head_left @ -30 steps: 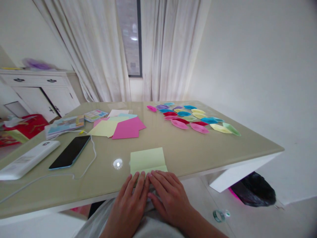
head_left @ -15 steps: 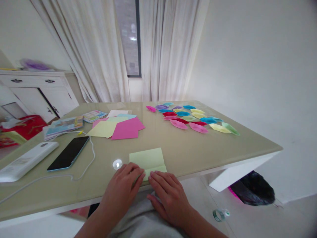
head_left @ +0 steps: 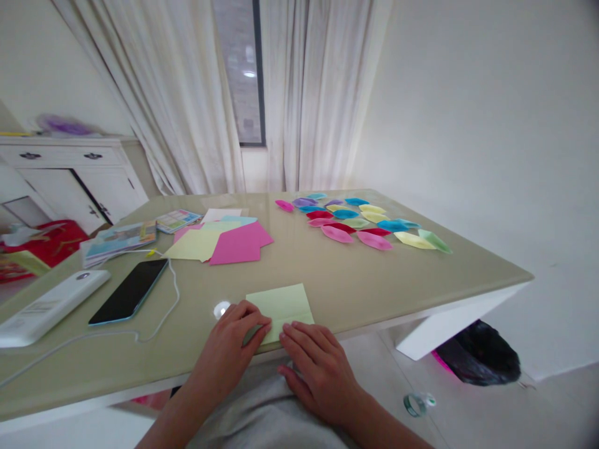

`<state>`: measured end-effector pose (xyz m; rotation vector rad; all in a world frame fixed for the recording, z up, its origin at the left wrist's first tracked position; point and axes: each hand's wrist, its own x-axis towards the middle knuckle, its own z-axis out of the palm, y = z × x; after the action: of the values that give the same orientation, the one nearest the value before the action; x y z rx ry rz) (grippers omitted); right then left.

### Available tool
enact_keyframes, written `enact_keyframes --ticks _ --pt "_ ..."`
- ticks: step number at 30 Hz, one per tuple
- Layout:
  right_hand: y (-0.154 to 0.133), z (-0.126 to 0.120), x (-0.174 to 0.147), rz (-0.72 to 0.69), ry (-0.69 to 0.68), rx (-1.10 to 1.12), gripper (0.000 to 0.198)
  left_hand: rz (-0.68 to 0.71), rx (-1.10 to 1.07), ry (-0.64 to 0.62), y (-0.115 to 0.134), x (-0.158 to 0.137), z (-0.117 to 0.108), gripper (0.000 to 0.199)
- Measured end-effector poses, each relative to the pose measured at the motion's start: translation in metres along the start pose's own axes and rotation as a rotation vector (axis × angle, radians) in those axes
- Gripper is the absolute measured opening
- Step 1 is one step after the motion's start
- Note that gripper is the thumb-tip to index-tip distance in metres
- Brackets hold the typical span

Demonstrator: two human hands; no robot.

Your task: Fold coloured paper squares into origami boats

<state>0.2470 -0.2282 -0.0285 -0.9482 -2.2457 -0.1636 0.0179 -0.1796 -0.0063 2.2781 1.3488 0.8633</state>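
A pale green sheet of paper (head_left: 284, 304) lies at the table's near edge, with a crease running across its lower part. My left hand (head_left: 236, 337) is at its lower left corner, thumb and index fingertip closed together on the paper. My right hand (head_left: 321, 365) rests its outstretched fingers on the lower right part of the sheet, the thumb lower and apart. The paper under both hands' fingertips is partly hidden.
Several folded paper boats (head_left: 346, 214) in many colours sit at the back right. Loose coloured sheets (head_left: 238, 242), booklets (head_left: 124, 237), a phone (head_left: 131, 290), a white power bank (head_left: 53, 305) and its cable (head_left: 176, 287) occupy the left. A black bag (head_left: 482, 355) is on the floor.
The sheet's top edge sits slightly lower, and its lower part looks flatter against the table. My left hand has shifted a little up and left; the right hand stays nearly in place.
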Motion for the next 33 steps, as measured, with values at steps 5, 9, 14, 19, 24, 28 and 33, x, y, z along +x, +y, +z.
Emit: enact_keyframes --ticks 5,9,14,19,24,28,33 --pt "0.000 0.001 0.001 0.001 0.003 0.004 0.036 0.003 0.014 0.015 0.000 -0.001 0.001 0.014" --pt "0.000 0.002 0.002 0.000 0.010 0.003 0.035 0.011 0.033 0.010 -0.002 0.000 -0.001 0.012" --pt "-0.002 0.000 0.002 0.011 -0.007 -0.004 0.036 0.136 0.208 0.086 0.001 -0.008 0.006 0.016" --pt "-0.004 -0.001 0.003 0.032 -0.026 0.004 0.036 0.405 0.405 0.162 0.013 -0.031 0.030 0.035" --pt "0.002 -0.005 0.001 -0.014 0.016 -0.025 0.035 0.447 0.529 0.184 0.009 -0.042 0.031 0.036" --pt "0.014 -0.014 -0.008 0.009 0.055 -0.065 0.032 0.464 0.596 0.160 0.002 -0.045 0.020 0.043" --pt "0.021 -0.024 -0.017 0.024 0.048 -0.102 0.034 0.485 0.621 0.186 -0.007 -0.053 0.002 0.042"
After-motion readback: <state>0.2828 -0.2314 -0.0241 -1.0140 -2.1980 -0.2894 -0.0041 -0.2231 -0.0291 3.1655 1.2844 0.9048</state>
